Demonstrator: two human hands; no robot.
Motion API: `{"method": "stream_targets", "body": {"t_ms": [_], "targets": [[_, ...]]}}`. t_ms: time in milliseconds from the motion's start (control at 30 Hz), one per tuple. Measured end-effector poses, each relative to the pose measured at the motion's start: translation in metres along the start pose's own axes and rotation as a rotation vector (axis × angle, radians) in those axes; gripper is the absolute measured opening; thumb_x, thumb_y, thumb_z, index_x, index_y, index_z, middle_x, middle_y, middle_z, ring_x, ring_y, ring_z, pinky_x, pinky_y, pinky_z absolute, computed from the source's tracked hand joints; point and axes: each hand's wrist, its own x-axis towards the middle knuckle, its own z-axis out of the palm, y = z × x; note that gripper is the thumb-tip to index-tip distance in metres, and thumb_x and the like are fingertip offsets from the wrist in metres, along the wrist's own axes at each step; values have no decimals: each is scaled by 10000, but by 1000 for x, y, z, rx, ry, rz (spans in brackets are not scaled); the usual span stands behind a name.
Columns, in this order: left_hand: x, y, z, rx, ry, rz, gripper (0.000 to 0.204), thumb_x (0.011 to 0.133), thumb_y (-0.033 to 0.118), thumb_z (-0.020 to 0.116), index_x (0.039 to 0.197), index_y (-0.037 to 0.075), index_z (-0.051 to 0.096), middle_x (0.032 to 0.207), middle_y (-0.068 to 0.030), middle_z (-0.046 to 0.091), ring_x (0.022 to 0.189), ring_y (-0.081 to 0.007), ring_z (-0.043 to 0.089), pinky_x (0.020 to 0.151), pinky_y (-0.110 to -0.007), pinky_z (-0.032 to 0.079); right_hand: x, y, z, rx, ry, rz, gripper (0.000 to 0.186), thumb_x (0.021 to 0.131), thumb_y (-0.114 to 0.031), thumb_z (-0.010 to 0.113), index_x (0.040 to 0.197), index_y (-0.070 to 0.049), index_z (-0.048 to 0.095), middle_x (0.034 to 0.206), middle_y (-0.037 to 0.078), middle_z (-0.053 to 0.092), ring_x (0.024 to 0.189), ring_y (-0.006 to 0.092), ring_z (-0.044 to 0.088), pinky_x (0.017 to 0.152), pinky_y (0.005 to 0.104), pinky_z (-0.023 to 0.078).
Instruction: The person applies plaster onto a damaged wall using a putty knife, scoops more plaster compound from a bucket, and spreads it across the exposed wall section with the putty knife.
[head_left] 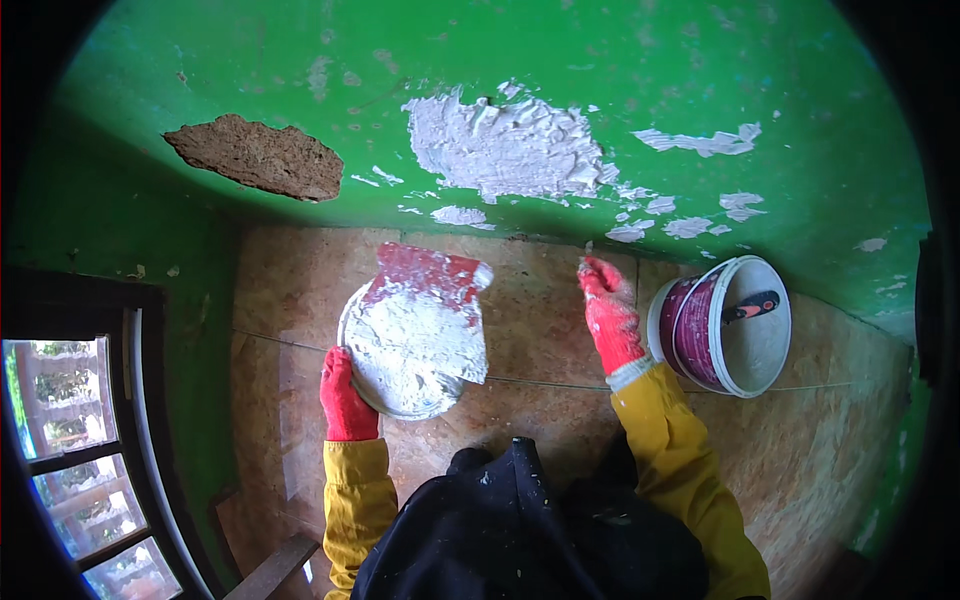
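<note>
My left hand [347, 398], in a red glove, grips the edge of a round lid [395, 395] spread with white putty [410, 345]. Across the lid's far side lies a flat maroon piece [428, 270], also smeared with putty; whether it is joined to the lid I cannot tell. My right hand [612, 312], red-gloved too, is closed and raised near the wall. A small pale tip shows beyond its fingers, too little to name. Ahead is the green wall [660, 80] with a large rough patch of white putty [505, 145].
To the right a maroon and white bucket [697, 325] lies tipped, with a black-and-red-handled tool [752, 306] inside. Brown bare plaster [258, 160] shows in a wall hole. A dark-framed window [75, 450] stands left, above a wooden bar [275, 570]. The floor [540, 410] is brown.
</note>
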Motion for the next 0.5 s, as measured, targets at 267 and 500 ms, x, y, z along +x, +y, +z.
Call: {"method": "stream_targets", "body": {"t_ms": [267,500], "targets": [[29,-15,19,181,-92,-39,244,918,196,496,1071,13,544,951,-40,604,854,-128,545,788,-265,435,-10,-81,44,145,-744,193,194,841,-48,582,1028,2,576,792,-15,550,726,79,532,642,226,423],[34,-47,45,348,-113,-92,230,910,180,509,1066,16,549,945,-25,594,856,-110,527,800,-250,417,-19,-104,-2,-453,-907,-81,111,814,-80,578,868,13,551,660,103,525,609,174,501,593,323,411]]}}
